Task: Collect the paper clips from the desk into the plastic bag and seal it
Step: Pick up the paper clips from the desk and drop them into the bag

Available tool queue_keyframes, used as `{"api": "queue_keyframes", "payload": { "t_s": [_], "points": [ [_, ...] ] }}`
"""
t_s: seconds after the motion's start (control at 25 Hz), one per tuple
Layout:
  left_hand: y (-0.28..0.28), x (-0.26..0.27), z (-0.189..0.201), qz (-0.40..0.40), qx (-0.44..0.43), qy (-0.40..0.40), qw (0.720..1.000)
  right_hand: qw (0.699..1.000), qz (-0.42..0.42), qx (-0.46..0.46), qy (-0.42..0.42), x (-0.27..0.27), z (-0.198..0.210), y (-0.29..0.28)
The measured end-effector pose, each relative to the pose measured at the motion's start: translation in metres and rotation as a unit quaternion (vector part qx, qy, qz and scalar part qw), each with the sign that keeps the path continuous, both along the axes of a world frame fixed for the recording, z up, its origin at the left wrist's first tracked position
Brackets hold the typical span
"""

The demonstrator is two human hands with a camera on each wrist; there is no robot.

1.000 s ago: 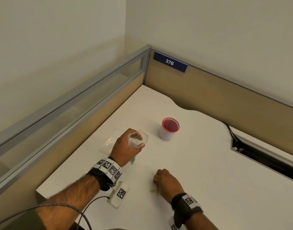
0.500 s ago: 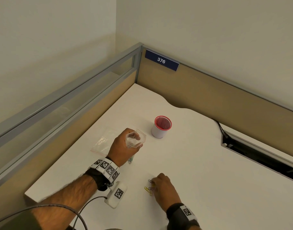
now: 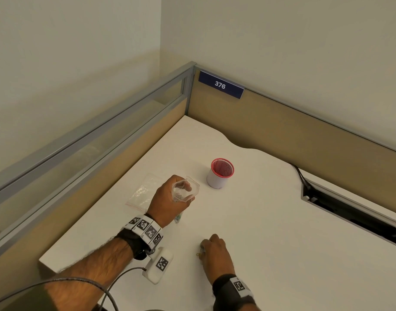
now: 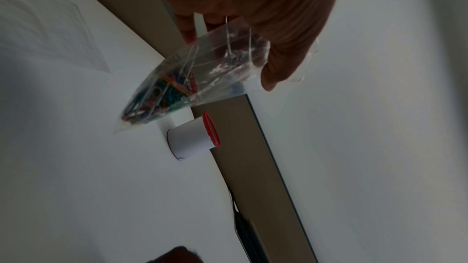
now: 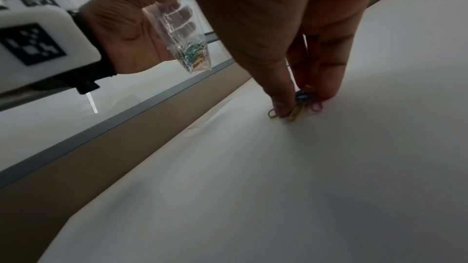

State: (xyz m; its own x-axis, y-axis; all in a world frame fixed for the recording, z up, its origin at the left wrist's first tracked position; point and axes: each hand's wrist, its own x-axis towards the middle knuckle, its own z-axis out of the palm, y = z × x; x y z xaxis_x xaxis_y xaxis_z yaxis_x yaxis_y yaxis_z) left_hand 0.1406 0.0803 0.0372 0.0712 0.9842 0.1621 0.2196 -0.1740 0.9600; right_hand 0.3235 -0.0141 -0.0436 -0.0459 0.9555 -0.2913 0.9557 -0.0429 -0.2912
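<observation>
Plastic bag (image 3: 185, 191), clear, mouth open, part-filled with coloured paper clips (image 4: 162, 93), is grasped above the bench (image 3: 271, 232) by the left hand (image 3: 168, 202). Loose clips (image 5: 300, 103) on the bench are pinched by the right hand (image 3: 216, 254). 1 white cup (image 3: 218, 173) with a red rim is set beyond the bag.

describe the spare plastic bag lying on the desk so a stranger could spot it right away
Start at the white desk and find the red-rimmed cup. Left of it, past the left hand, the spare bag lies flat. Unlike the held bag of paper clips, it looks empty.
</observation>
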Motion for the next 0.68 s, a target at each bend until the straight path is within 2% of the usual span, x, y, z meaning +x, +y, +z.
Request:
{"api": "queue_keyframes", "payload": {
  "t_s": [0.16,0.36,0.68],
  "points": [
    [0.000,-0.001,-0.001,-0.003,-0.001,-0.007,1.000,1.000,0.004,-0.013,-0.004,-0.001,0.004,0.016],
    [-0.002,0.000,-0.003,-0.004,-0.004,-0.012,1.000,0.998,-0.024,-0.058,0.030,0.006,0.007,0.042],
    [0.002,-0.005,-0.004,0.003,-0.009,-0.012,1.000,0.994,-0.076,-0.038,0.073,0.030,0.004,0.053]
  ]
}}
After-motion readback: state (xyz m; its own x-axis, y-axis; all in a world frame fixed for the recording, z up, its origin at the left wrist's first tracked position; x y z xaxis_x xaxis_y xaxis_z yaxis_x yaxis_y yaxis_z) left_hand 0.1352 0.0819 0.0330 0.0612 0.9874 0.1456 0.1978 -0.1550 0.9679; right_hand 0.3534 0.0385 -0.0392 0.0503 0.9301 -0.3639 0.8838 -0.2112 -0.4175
